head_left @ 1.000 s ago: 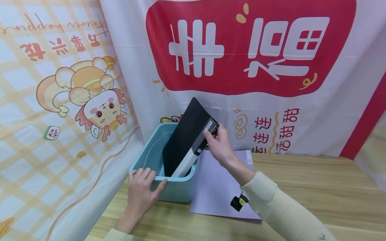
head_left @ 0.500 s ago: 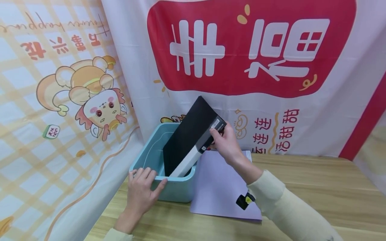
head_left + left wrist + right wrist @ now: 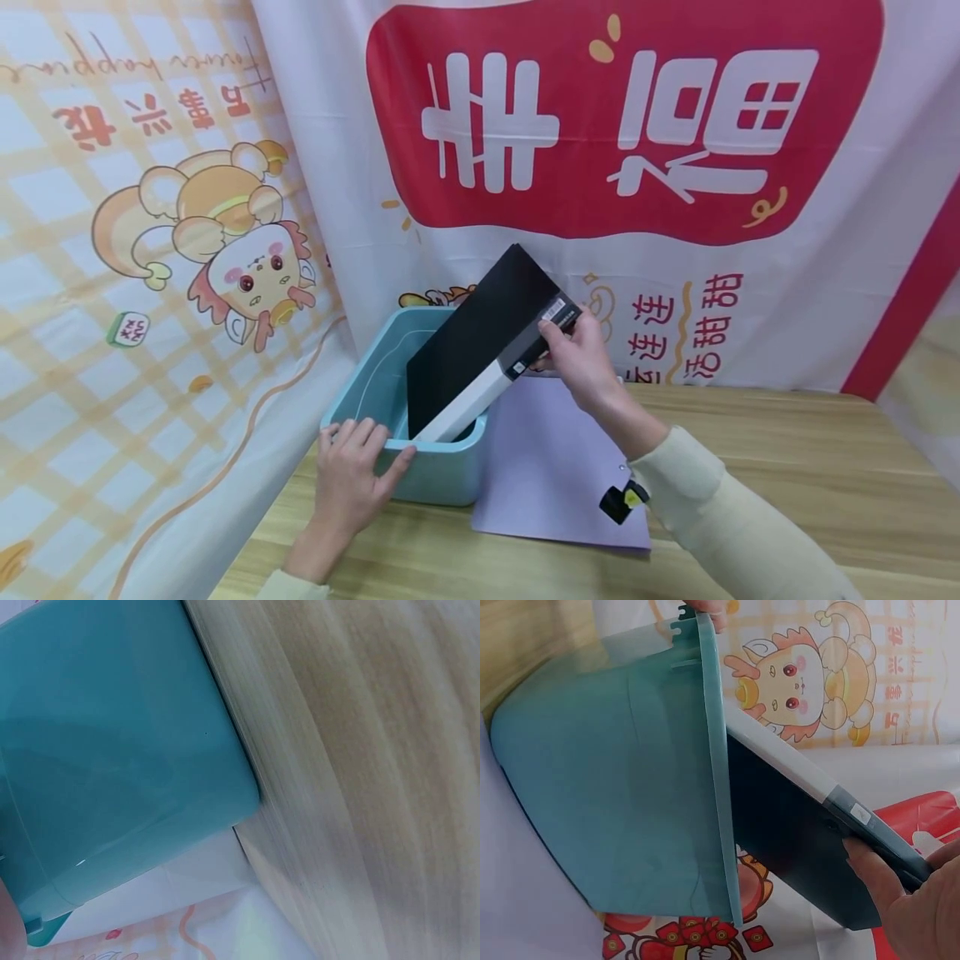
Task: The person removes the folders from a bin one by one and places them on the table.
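Note:
My right hand pinches the upper right corner of a black folder with a white spine, thumb on the labelled front. The folder leans, its lower end inside a light-blue plastic bin and its upper end sticking out over the right rim. In the right wrist view the folder slants out past the rim, with fingers behind it. My left hand grips the bin's near left corner, fingers hooked over the rim and thumb along the front. Mostly the bin's outer wall fills the left wrist view.
A purple sheet-like folder lies flat on the wooden table, right beside the bin. Printed cloths hang close behind and on the left. A small black-and-yellow device sits at the right wrist.
My right hand has moved right, tilting the black folder further over the bin's right rim. The left hand and the bin have stayed in place.

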Action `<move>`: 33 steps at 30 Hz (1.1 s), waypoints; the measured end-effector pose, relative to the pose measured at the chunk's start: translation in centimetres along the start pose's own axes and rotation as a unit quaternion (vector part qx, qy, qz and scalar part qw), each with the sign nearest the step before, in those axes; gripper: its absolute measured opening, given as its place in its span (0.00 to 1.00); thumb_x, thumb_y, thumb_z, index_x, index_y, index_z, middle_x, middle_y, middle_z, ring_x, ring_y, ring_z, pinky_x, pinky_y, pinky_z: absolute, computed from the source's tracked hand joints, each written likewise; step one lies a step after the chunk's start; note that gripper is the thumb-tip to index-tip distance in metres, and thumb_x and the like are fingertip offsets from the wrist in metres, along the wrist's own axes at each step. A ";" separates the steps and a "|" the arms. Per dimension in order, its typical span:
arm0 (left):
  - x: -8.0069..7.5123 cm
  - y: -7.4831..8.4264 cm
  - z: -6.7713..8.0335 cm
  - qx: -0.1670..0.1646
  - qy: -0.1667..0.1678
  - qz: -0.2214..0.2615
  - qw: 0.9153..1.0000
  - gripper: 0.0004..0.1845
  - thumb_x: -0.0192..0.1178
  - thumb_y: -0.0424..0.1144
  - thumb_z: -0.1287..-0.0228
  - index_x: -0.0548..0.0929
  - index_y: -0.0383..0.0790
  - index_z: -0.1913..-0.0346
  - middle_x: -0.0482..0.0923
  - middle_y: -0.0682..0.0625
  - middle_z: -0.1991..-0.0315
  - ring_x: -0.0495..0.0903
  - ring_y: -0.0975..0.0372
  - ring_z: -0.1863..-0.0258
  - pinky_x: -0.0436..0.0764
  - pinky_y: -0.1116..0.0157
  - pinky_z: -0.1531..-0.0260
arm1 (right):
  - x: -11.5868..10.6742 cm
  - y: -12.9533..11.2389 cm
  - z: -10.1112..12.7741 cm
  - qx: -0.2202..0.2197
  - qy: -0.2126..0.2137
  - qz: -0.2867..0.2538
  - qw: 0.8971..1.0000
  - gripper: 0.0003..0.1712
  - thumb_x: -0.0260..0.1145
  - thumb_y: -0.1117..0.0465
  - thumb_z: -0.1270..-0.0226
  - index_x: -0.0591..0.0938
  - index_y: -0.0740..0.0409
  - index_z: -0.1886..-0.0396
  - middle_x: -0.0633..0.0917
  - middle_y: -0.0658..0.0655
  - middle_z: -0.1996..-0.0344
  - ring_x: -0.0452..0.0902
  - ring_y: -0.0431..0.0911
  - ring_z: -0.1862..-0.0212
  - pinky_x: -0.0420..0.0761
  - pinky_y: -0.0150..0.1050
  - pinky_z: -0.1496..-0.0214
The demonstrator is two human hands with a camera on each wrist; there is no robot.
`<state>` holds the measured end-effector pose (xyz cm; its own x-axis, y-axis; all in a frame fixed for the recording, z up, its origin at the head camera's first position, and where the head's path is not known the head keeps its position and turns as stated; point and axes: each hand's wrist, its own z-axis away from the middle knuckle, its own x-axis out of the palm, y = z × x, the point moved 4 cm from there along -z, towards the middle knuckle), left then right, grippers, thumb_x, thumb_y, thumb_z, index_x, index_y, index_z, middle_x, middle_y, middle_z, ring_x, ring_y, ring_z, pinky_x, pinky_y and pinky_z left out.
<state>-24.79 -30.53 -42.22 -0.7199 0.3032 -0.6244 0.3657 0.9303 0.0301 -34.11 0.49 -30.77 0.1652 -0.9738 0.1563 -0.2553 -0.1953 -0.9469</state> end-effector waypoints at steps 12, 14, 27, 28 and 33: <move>0.0 0.1 -0.1 -0.002 -0.001 0.002 1.000 0.23 0.58 0.64 0.32 0.78 0.46 0.69 0.71 0.54 0.74 0.71 0.57 0.69 0.66 0.43 0.50 | -1.7 -0.6 -0.4 0.001 -0.007 -0.017 1.000 0.20 0.50 0.68 0.21 0.64 0.72 0.35 0.78 0.72 0.43 0.84 0.58 0.47 0.86 0.49 0.55; 0.0 0.1 0.0 -0.001 0.002 0.002 1.000 0.24 0.57 0.64 0.32 0.78 0.46 0.69 0.71 0.54 0.74 0.71 0.57 0.69 0.66 0.43 0.51 | -1.9 -0.7 -0.4 -0.002 -0.007 -0.022 1.000 0.19 0.50 0.68 0.21 0.64 0.72 0.36 0.78 0.73 0.45 0.85 0.57 0.49 0.86 0.51 0.56; 0.1 0.1 0.0 0.003 0.004 0.003 1.000 0.24 0.57 0.64 0.32 0.77 0.46 0.69 0.71 0.54 0.74 0.71 0.56 0.69 0.67 0.43 0.50 | -3.6 -1.0 -0.7 0.005 -0.003 -0.041 0.999 0.26 0.48 0.67 0.20 0.62 0.68 0.26 0.76 0.72 0.35 0.82 0.60 0.42 0.86 0.48 0.55; 0.1 0.1 0.0 0.003 0.004 0.003 1.000 0.24 0.57 0.64 0.32 0.77 0.46 0.69 0.71 0.54 0.74 0.71 0.56 0.69 0.67 0.43 0.50 | -3.7 -1.1 -0.7 0.005 -0.003 -0.042 0.999 0.26 0.48 0.67 0.19 0.62 0.68 0.26 0.76 0.72 0.35 0.82 0.60 0.42 0.86 0.48 0.55; 0.0 0.1 -0.1 0.004 0.004 0.006 1.000 0.24 0.57 0.64 0.32 0.77 0.46 0.69 0.70 0.54 0.74 0.71 0.56 0.69 0.66 0.43 0.50 | -4.3 -1.4 -0.8 0.002 0.001 -0.044 0.999 0.25 0.47 0.65 0.18 0.62 0.68 0.26 0.75 0.71 0.34 0.81 0.61 0.40 0.85 0.48 0.52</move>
<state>-24.81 -30.43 -42.19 -0.7207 0.3151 -0.6175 0.3785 0.9251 0.0304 -35.22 4.86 -29.87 0.1848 -0.9532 0.2393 -0.2369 -0.2795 -0.9304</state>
